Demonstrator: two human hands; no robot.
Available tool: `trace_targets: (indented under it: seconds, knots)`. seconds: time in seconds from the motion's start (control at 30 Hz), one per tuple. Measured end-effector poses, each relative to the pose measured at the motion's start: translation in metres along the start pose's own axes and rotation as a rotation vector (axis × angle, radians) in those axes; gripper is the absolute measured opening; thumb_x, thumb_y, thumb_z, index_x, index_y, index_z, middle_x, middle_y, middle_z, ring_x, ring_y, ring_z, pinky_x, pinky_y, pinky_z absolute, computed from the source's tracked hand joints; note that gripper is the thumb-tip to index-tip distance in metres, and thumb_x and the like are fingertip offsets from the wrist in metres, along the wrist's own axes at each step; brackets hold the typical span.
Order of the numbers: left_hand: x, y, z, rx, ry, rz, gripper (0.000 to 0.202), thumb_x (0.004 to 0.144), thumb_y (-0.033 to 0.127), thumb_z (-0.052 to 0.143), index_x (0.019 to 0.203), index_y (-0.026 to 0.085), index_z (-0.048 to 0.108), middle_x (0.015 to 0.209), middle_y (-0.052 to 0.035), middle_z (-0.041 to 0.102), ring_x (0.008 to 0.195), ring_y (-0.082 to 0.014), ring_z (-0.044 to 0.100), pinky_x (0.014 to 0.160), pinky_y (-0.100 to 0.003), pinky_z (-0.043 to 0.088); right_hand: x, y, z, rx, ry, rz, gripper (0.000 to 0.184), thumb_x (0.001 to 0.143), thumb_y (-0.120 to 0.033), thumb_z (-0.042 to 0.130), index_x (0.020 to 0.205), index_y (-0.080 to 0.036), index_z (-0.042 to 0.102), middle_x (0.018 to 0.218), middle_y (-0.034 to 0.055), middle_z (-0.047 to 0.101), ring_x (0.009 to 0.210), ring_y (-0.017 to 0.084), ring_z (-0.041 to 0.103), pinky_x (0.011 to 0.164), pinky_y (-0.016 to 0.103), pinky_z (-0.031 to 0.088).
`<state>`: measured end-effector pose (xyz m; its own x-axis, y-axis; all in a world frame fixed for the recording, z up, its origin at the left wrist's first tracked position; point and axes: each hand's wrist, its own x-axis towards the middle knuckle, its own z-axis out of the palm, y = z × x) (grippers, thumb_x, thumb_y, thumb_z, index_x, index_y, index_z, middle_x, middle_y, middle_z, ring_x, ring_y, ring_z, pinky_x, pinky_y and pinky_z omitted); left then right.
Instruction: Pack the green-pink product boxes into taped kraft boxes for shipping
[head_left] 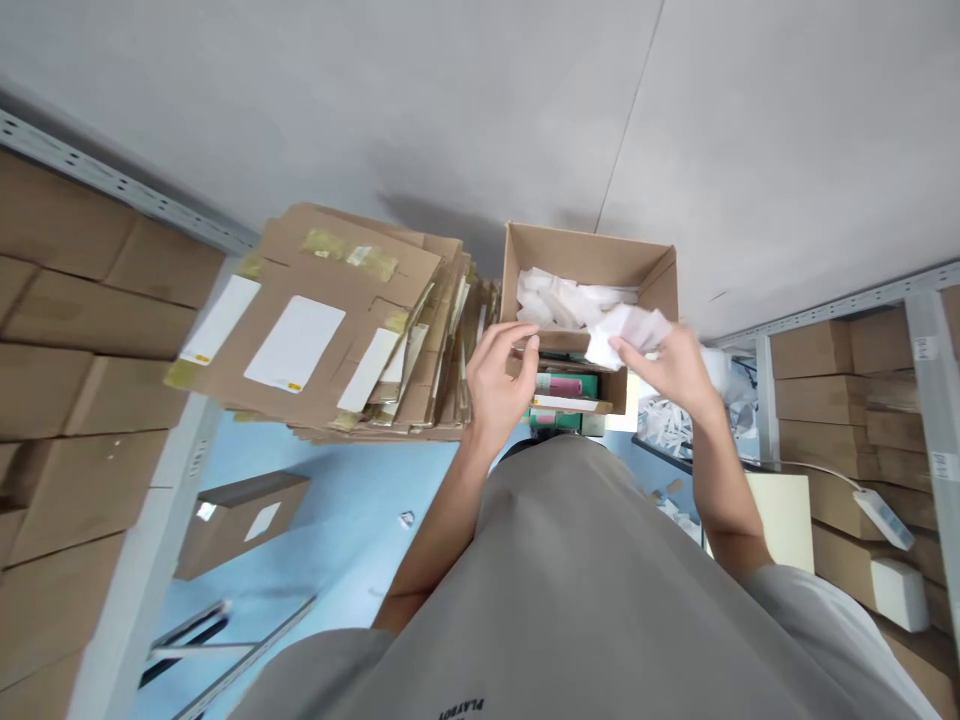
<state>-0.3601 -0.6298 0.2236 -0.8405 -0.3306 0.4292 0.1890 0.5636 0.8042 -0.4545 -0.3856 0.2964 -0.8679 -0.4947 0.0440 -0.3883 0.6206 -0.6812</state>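
Observation:
An open cardboard box [592, 252] with white packets [570, 300] inside rests on a pile of green and pink product boxes [568, 387]. My left hand [501, 378] is closed on the box's near rim, fingers curled over the edge. Beside the box's near right corner, my right hand [671, 365] is closed on a white packet [626, 330], which is blurred by motion and held just above the rim.
A stack of flattened cartons [337, 320] with white labels lies left of the box. Shelves of brown cartons [75, 330] stand at the left and at the right [847, 400]. A small carton [240, 515] sits on the blue floor [352, 500]. White scraps [675, 420] lie to the right.

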Motion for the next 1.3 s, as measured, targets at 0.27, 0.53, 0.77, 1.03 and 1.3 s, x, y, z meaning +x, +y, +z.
trace_targets:
  seconds: [0.27, 0.53, 0.77, 1.03, 1.3]
  knots:
    - [-0.059, -0.051, 0.015, 0.118, -0.552, -0.075, 0.02, 0.112, 0.025, 0.061, 0.118, 0.024, 0.08, 0.117, -0.007, 0.084, 0.113, -0.0256, 0.079, 0.102, -0.039, 0.061, -0.046, 0.035, 0.08, -0.551, -0.494, 0.19, 0.024, 0.116, -0.027, 0.056, 0.128, -0.02, 0.075, 0.136, 0.0159, 0.079, 0.12, 0.029, 0.078, 0.092, 0.032, 0.056]
    - [-0.094, -0.058, 0.024, 0.264, -0.752, -0.112, 0.027, 0.114, 0.028, 0.059, 0.128, 0.025, 0.081, 0.125, -0.0107, 0.084, 0.123, -0.0328, 0.077, 0.111, -0.049, 0.057, -0.034, 0.035, 0.09, -0.696, -0.554, 0.177, 0.038, 0.116, -0.017, 0.047, 0.146, -0.018, 0.071, 0.145, 0.0189, 0.075, 0.127, 0.029, 0.078, 0.099, 0.034, 0.058]
    - [-0.099, -0.065, 0.023, 0.198, -0.711, -0.133, 0.027, 0.115, 0.028, 0.057, 0.129, 0.026, 0.08, 0.123, -0.0091, 0.085, 0.117, -0.0297, 0.079, 0.104, -0.044, 0.061, 0.002, -0.004, 0.043, -0.488, -0.31, 0.052, 0.038, 0.122, -0.045, 0.049, 0.136, -0.026, 0.079, 0.133, 0.0109, 0.083, 0.116, 0.028, 0.08, 0.093, 0.033, 0.056]
    - [-0.1, -0.064, 0.031, 0.181, -0.761, -0.139, 0.025, 0.114, 0.027, 0.058, 0.128, 0.026, 0.079, 0.124, -0.0071, 0.085, 0.118, -0.0282, 0.079, 0.107, -0.042, 0.06, 0.187, 0.023, 0.077, -0.746, -0.642, 0.048, 0.061, 0.095, -0.05, 0.092, 0.138, -0.01, 0.08, 0.14, 0.0259, 0.078, 0.131, 0.045, 0.074, 0.11, 0.051, 0.059]
    - [-0.103, -0.062, 0.033, 0.206, -0.788, -0.172, 0.027, 0.114, 0.028, 0.058, 0.131, 0.025, 0.079, 0.13, -0.0091, 0.084, 0.123, -0.0301, 0.079, 0.111, -0.046, 0.061, 0.2, 0.056, 0.097, -0.697, -0.668, 0.057, 0.042, 0.106, -0.027, 0.069, 0.143, -0.009, 0.08, 0.152, 0.0269, 0.074, 0.138, 0.04, 0.073, 0.114, 0.048, 0.058]
